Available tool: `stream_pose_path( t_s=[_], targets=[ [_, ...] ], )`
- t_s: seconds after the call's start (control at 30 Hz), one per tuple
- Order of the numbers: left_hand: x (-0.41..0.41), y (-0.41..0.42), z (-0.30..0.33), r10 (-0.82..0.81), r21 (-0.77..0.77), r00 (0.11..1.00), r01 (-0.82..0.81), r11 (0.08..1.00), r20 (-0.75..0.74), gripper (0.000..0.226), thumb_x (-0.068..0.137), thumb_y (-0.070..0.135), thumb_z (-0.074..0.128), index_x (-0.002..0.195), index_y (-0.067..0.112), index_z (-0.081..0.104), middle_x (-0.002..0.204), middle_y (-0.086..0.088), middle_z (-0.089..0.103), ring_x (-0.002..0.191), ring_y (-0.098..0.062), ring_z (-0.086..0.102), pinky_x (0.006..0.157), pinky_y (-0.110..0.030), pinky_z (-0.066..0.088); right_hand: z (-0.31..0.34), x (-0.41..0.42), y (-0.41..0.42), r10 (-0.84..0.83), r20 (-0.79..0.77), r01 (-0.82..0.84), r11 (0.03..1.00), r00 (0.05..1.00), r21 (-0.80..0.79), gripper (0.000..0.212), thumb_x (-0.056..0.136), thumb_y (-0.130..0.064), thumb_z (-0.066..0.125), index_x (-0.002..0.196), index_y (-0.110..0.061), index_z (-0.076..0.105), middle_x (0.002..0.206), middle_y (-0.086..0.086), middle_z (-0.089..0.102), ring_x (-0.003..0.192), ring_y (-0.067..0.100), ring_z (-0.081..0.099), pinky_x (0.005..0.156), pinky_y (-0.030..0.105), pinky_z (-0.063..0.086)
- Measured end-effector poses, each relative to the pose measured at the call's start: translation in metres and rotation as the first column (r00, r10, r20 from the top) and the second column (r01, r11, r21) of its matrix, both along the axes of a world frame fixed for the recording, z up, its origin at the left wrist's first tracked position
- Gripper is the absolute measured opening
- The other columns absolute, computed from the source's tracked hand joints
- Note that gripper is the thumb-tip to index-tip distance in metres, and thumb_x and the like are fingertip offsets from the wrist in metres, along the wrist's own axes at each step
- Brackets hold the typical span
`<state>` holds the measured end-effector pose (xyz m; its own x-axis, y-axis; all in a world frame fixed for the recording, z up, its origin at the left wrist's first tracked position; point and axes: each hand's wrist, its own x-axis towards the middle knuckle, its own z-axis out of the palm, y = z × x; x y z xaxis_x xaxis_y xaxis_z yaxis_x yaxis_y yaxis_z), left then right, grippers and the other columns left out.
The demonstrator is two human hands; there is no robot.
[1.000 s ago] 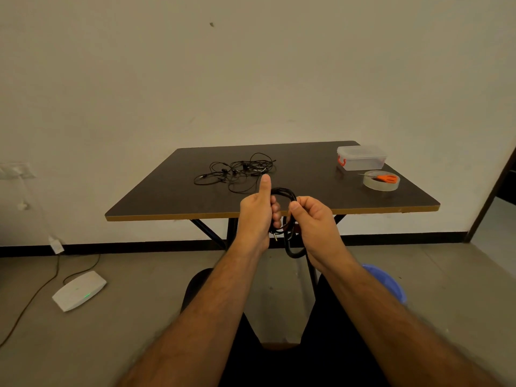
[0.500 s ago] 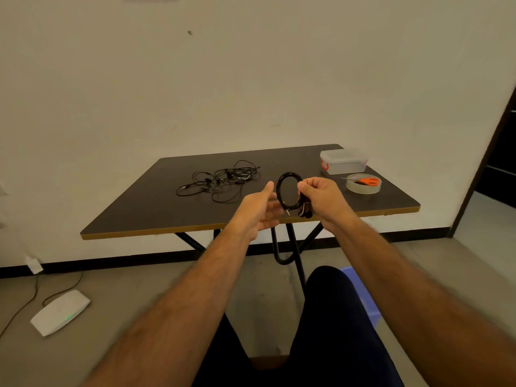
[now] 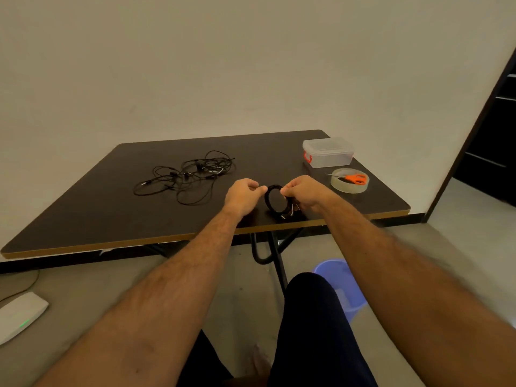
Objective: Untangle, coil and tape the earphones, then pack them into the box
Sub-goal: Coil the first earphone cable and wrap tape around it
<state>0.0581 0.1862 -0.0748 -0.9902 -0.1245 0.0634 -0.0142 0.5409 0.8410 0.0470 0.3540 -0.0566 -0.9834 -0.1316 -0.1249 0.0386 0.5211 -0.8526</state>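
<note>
Earphones are the work here, and they sit in two lots on the dark rectangular table with a pale wooden edge, the largest thing in view and the landmark for the rest. On the floor under the table's near right part stands a translucent blue plastic bin, partly hidden by the person's dark-clad knee, and on the floor off the table's near left corner lies a flat white device showing a small green light. On the table's left-centre lies a loose tangled heap of thin black earphone cables, spread flat and touched by neither hand. At the table's far right corner sits a clear lidded plastic box with a red clasp, its lid on. Just nearer than the box, along the table's right side, lies a wide roll of clear tape flat on the surface, with orange-handled scissors resting across its top. Above the table's near edge, about midway along it, both bare hands meet around a small black coil of earphone cable, wound into a ring and held upright, with short ends and metal plugs hanging at its lower right. The right hand is curled closed, thumb and fingers pinching the coil's right side. The left hand is also curled nearly closed, its fingertips at the coil's upper left rim; whether they actually grip the cable cannot be told.
</note>
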Motion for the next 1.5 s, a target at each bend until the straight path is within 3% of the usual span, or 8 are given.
stream_pose_path(
  t_s=[0.1, 0.27, 0.47, 0.67, 0.87, 1.1, 1.3, 1.5],
  targets=[
    [-0.016, 0.0, -0.003, -0.019, -0.098, 1.0, 0.018, 0.995, -0.008, 0.041, 0.093, 0.032, 0.065, 0.13, 0.016, 0.06, 0.119, -0.001, 0.065, 0.111, -0.016, 0.059, 0.094, -0.032, 0.048, -0.001, -0.023, 0.003, -0.001, 0.045, -0.003, 0.996, 0.999, 0.089, 0.016, 0.096, -0.02, 0.06, 0.095, -0.007, 0.07, 0.091, 0.011, 0.067, 0.078, 0.018, 0.06, 0.071, 0.033, 0.053],
    [-0.04, 0.004, -0.004, -0.054, -0.223, 0.998, 0.048, 0.974, -0.02, 0.038, 0.095, 0.028, 0.062, 0.131, 0.016, 0.059, 0.12, -0.001, 0.066, 0.109, -0.014, 0.06, 0.089, -0.028, 0.047, 0.002, -0.058, -0.001, 0.008, 0.061, -0.024, 0.961, 0.998, 0.275, 0.017, 0.095, -0.017, 0.061, 0.102, -0.004, 0.069, 0.095, 0.014, 0.067, 0.071, 0.018, 0.061, 0.058, 0.026, 0.051],
    [-0.061, 0.006, -0.009, -0.086, -0.343, 0.996, 0.071, 0.937, -0.028, 0.031, 0.095, 0.028, 0.063, 0.124, 0.018, 0.066, 0.115, 0.0, 0.07, 0.106, -0.014, 0.063, 0.091, -0.031, 0.051, -0.005, -0.085, -0.013, 0.035, -0.027, -0.02, 0.901, 0.999, 0.433, 0.016, 0.092, -0.02, 0.065, 0.097, -0.005, 0.071, 0.094, 0.011, 0.069, 0.085, 0.02, 0.065, 0.088, 0.038, 0.055],
    [-0.068, 0.011, -0.015, -0.089, -0.44, 0.995, 0.063, 0.896, -0.038, 0.021, 0.095, 0.027, 0.062, 0.11, 0.02, 0.074, 0.104, 0.0, 0.073, 0.099, -0.016, 0.065, 0.087, -0.032, 0.053, -0.011, -0.087, -0.015, 0.032, -0.113, 0.039, 0.817, 0.993, 0.575, 0.016, 0.091, -0.027, 0.066, 0.097, -0.014, 0.074, 0.093, 0.005, 0.071, 0.088, 0.018, 0.066, 0.087, 0.038, 0.056],
    [-0.068, 0.011, -0.016, -0.064, -0.437, 0.997, 0.041, 0.899, -0.038, 0.02, 0.095, 0.029, 0.061, 0.108, 0.021, 0.075, 0.104, 0.001, 0.073, 0.098, -0.015, 0.065, 0.086, -0.031, 0.051, -0.011, -0.088, -0.01, 0.032, -0.098, 0.027, 0.836, 0.995, 0.548, 0.024, 0.096, -0.03, 0.058, 0.096, -0.01, 0.071, 0.09, 0.007, 0.069, 0.089, 0.019, 0.066, 0.091, 0.039, 0.054],
    [-0.065, 0.012, -0.011, -0.041, -0.38, 0.999, 0.025, 0.925, -0.034, 0.023, 0.098, 0.031, 0.058, 0.112, 0.02, 0.073, 0.107, 0.001, 0.072, 0.099, -0.012, 0.064, 0.088, -0.03, 0.052, -0.007, -0.085, 0.008, -0.021, -0.207, 0.113, 0.891, 0.978, 0.439, 0.034, 0.1, -0.022, 0.054, 0.066, -0.015, 0.057, 0.07, 0.002, 0.056, 0.072, 0.013, 0.057, 0.093, 0.038, 0.053],
    [-0.062, 0.014, -0.005, -0.033, -0.354, 0.997, 0.006, 0.935, -0.069, 0.024, 0.097, 0.03, 0.059, 0.113, 0.019, 0.072, 0.111, 0.001, 0.072, 0.103, -0.011, 0.063, 0.085, -0.025, 0.046, -0.008, -0.078, 0.019, -0.027, -0.246, 0.116, 0.928, 0.969, 0.355, 0.02, 0.097, -0.025, 0.058, 0.094, -0.013, 0.073, 0.093, 0.003, 0.069, 0.083, 0.01, 0.063, 0.089, 0.034, 0.053],
    [-0.059, 0.013, -0.005, -0.018, -0.32, 0.993, -0.019, 0.947, -0.113, 0.027, 0.098, 0.033, 0.057, 0.113, 0.018, 0.073, 0.113, 0.001, 0.072, 0.105, -0.012, 0.063, 0.083, -0.023, 0.044, -0.008, -0.073, 0.024, -0.033, -0.289, 0.131, 0.936, 0.957, 0.327, 0.017, 0.096, -0.026, 0.06, 0.096, -0.015, 0.073, 0.095, 0.0, 0.067, 0.085, 0.008, 0.061, 0.092, 0.034, 0.051]
  ],
)
